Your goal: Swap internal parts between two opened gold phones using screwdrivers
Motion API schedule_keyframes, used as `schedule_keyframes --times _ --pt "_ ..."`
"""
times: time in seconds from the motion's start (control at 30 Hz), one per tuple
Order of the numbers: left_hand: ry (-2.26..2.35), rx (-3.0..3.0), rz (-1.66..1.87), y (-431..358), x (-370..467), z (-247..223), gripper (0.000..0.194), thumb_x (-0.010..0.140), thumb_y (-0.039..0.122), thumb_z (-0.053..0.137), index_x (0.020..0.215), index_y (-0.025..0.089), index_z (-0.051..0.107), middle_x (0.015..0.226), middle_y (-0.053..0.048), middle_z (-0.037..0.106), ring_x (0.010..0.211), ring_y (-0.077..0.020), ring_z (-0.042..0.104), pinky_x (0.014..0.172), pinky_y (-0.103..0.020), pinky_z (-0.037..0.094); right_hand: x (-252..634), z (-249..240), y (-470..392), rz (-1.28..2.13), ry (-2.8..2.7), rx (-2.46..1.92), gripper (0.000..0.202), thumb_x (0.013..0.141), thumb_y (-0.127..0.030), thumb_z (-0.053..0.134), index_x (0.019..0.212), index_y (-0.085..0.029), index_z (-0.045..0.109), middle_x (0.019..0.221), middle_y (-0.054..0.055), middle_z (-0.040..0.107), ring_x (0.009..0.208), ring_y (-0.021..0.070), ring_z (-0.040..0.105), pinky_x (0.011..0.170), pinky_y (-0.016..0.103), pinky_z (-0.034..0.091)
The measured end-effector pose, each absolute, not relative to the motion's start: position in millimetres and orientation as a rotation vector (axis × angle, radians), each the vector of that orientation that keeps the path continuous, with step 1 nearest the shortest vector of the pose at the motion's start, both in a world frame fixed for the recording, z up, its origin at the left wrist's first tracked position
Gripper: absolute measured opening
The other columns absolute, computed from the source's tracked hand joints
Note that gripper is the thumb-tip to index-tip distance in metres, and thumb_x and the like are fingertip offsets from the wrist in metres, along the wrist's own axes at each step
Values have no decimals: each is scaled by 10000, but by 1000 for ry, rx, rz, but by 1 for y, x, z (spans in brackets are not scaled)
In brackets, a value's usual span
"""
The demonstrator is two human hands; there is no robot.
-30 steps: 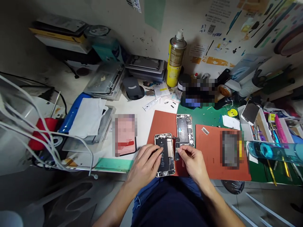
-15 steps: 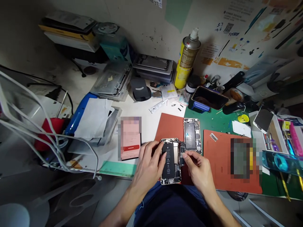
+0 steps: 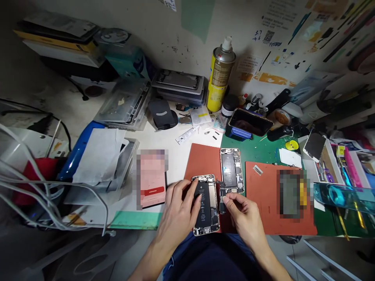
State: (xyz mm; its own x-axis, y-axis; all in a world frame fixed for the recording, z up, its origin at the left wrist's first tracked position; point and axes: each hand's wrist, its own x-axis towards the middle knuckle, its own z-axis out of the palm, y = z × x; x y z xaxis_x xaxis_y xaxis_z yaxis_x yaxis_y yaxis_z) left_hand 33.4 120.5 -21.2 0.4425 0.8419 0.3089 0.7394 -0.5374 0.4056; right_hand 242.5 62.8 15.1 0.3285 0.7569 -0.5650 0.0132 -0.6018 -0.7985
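Observation:
My left hand (image 3: 180, 205) is closed around the left edge of an opened phone (image 3: 206, 224), its fingers reaching over the black battery (image 3: 202, 203). The phone lies near the front edge of the table with its insides facing up. Between thumb and fingers, my right hand (image 3: 246, 212) pinches a narrow dark phone circuit board (image 3: 222, 194). The board is held upright along the phone's right side, close to the long bay beside the battery. Just beyond it lies a second opened phone (image 3: 230, 169), also with its battery showing.
Reddish mats (image 3: 271, 210) cover parts of the table. At left are a phone with a pink screen (image 3: 152, 177) and white cables (image 3: 96, 187). A spray can (image 3: 220, 76) and a propped phone (image 3: 252, 121) stand behind. A tool tray (image 3: 328, 164) is at right.
The whole view has shifted, so most things appear further left. My left hand stays on the phone, and the circuit board in my right hand remains beside it, with only slight movement.

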Motion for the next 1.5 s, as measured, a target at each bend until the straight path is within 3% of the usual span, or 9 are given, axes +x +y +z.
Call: schedule_keyframes --times 0.33,0.53,0.7,0.8,0.97,1.13,1.27,1.4,1.5 --pt "1377 2582 666 125 35 -28 473 1076 251 613 1536 147 583 1313 -198 592 1225 -375 576 1052 -548 526 241 20 65 1355 -671 -1830 602 876 -774 738 833 -174 758 573 -47 445 490 105 316 444 255 247" --pt "1352 2546 763 127 34 -27 495 1072 220 621 1559 164 554 1320 -187 628 1226 -362 610 1062 -532 523 288 18 46 1124 -471 -1897 641 803 -780 821 959 -159 780 595 -46 492 513 108 351 473 248 253" --pt "1216 2451 1100 121 30 -22 268 984 4 684 1203 160 692 1136 -115 709 1035 -236 692 973 -402 564 335 3 28 882 -426 -2066 694 749 -828 816 940 -162 767 570 -50 495 517 125 391 497 258 290" --pt "1169 2394 1243 114 26 -23 250 931 -62 722 979 174 657 980 -58 717 891 -173 699 859 -328 581 347 -5 26 773 -491 -2163 713 763 -866 758 914 -169 774 559 -32 539 513 149 432 504 276 319" --pt "1195 2383 1276 110 23 -28 274 927 -49 750 1038 189 671 911 -14 746 804 -139 731 807 -282 606 351 -10 28 567 -701 -2321 692 857 -865 655 874 -188 793 728 91 758 624 243 624 605 338 451" --pt "1195 2416 1310 112 25 -27 284 923 -42 763 1074 186 684 879 -10 764 759 -145 747 780 -281 615 336 -6 30 206 -937 -2430 642 1024 -764 527 986 -185 802 999 178 821 856 326 738 768 410 516" --pt "1175 2473 1323 116 27 -23 254 933 -39 761 1055 169 682 828 -3 755 695 -132 724 734 -266 598 298 -3 41 177 -1181 -2263 508 1124 -619 497 1085 -184 757 985 123 779 806 250 730 752 364 534" --pt "1079 2508 1287 117 25 -21 242 942 -27 750 1066 172 689 834 -3 750 719 -141 722 757 -275 597 259 -4 59 117 -1427 -2246 616 1078 -706 541 1298 -144 663 987 124 706 901 302 698 778 411 578" --pt "912 2566 1201 114 24 -19 161 989 135 779 1132 153 707 933 -62 772 870 -198 745 860 -339 605 246 -7 71 69 -1509 -2301 700 1051 -718 577 1396 -109 585 1049 151 672 969 341 669 813 468 602"
